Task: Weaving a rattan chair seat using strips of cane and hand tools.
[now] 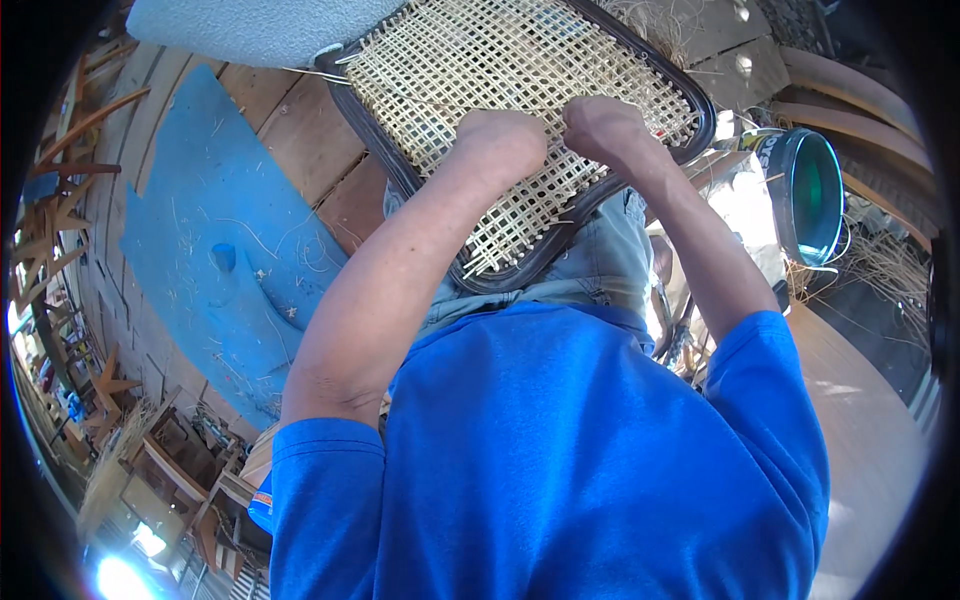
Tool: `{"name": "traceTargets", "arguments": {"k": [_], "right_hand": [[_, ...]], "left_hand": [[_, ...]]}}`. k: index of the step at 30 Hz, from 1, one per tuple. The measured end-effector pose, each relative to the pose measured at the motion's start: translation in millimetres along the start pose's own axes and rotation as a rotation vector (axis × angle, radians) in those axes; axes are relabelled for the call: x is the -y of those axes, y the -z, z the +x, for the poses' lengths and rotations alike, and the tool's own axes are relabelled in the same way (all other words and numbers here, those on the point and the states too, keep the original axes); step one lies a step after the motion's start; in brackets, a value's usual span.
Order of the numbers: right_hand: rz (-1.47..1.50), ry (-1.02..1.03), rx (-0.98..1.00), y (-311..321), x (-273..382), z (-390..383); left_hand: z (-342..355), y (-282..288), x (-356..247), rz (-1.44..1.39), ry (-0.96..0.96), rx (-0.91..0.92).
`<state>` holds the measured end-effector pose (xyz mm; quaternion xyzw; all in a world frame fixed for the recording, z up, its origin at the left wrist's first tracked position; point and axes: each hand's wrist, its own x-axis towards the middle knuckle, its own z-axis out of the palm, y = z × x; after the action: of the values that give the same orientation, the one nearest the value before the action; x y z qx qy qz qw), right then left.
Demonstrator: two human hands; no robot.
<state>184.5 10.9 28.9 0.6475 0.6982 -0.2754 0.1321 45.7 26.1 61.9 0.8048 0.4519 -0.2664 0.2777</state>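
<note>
A dark wooden frame (362, 128) with a pale woven cane panel (500, 68) lies tilted across my lap. Both hands are closed over the middle of the weave. My left hand (503, 138) makes a fist, and a thin cane strand (425, 99) runs to it from the left. Just to its right, my right hand (603, 127) is closed as well, with the strand seeming to cross the small gap between the two. Most of the fingertips are hidden beneath the hands. At the near corner, loose cane ends (487, 262) stick out beside the frame.
A blue sheet (200, 190) with cane scraps covers wooden boards on the left. A pale foam sheet (250, 32) lies at the upper left. On the right, a bucket (812, 195) is tipped beside curved wooden pieces (850, 80) and loose cane fibres (890, 275). Wooden furniture parts (170, 465) stand at lower left.
</note>
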Motion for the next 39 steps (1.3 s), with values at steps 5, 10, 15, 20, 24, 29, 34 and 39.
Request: {"name": "traceTargets", "arguments": {"k": [5,10,15,20,24,29,34,39], "right_hand": [[-0.026,0.026,0.008,6,1,2],[-0.055,0.101,0.006,7,-3,2],[-0.022,0.171,0.086,7,-11,9],[-0.068,0.259,0.097,-5,-18,23],[-0.045,0.310,0.029,-13,-8,18],[-0.061,0.293,-0.081,-16,-10,7],[-0.053,0.342,-0.309,-9,15,8],[0.534,0.327,0.011,3,15,6]], "left_hand": [[6,9,-5,0.050,0.045,0.152],[7,3,2,-0.062,0.043,0.075],[12,-16,-13,0.010,-0.013,-0.011],[10,-23,-7,-0.114,0.011,-0.003],[14,-16,0,-0.214,0.091,0.081],[12,-21,-2,-0.112,0.122,-0.068],[-52,-10,71,0.058,0.156,-0.203],[-51,3,52,-0.048,0.168,-0.237]]}}
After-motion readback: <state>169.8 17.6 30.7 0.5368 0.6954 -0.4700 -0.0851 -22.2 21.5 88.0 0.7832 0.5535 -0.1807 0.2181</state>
